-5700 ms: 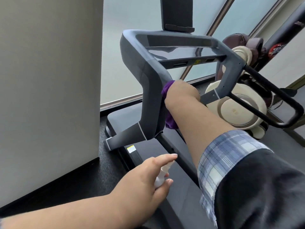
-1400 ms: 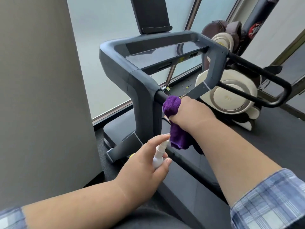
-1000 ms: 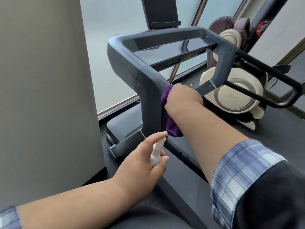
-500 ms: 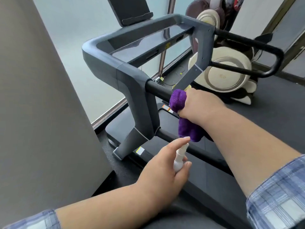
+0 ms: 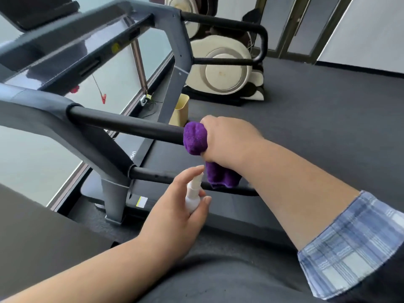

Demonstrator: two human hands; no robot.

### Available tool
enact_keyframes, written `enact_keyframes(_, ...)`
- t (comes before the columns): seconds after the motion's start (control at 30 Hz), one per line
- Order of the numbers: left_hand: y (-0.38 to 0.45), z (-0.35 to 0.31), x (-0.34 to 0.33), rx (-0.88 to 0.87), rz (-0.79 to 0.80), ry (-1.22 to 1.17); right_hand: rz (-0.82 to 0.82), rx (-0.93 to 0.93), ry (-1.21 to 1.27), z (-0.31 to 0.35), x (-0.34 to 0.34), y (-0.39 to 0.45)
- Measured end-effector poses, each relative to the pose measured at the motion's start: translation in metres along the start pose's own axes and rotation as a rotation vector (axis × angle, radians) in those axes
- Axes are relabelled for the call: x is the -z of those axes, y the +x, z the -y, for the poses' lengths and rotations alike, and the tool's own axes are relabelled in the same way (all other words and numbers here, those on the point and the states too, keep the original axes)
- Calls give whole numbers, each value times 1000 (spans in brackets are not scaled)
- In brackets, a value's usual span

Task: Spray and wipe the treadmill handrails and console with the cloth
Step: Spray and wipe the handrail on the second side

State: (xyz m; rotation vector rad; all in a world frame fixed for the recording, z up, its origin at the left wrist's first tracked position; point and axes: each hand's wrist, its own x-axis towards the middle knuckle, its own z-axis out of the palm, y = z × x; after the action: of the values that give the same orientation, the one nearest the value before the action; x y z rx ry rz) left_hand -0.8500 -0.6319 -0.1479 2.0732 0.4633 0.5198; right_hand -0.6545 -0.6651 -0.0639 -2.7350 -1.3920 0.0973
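Note:
My right hand (image 5: 227,141) grips a purple cloth (image 5: 195,139) wrapped round the near black handrail (image 5: 124,125) of the grey treadmill, well out from the upright. A loose end of the cloth hangs below my hand. Lower down, my left hand (image 5: 177,213) holds a small white spray bottle (image 5: 193,194), index finger above its nozzle, which sits just under the hanging cloth. The console (image 5: 72,47) lies at the upper left, its dark glossy panel tilted. The far handrail (image 5: 227,25) loops at the upper middle.
A cream and brown massage chair (image 5: 223,66) stands beyond the far handrail. A yellow bin (image 5: 180,110) sits on the floor by the far upright. A red safety clip (image 5: 102,98) dangles from the console. Frosted window at left; grey carpet (image 5: 317,110) at right.
My right hand has slid the cloth along the near handrail away from the upright towards me. The view has swung right and down. My left hand keeps the spray bottle below.

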Motion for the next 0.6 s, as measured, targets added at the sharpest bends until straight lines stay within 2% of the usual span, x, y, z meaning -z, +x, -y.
enact_keyframes(0.17, 10, -18, -29, -16, 47, 20, -20, -25, 100, -56, 1, -35)
enact_keyframes(0.4, 16, -46, -75, 5, 66, 8, -41, -67, 616, -124, -30, -71)
enact_keyframes(0.6, 11, -61, -112, 46, 4, 52, -206, -23, 891, -147, -80, -81)
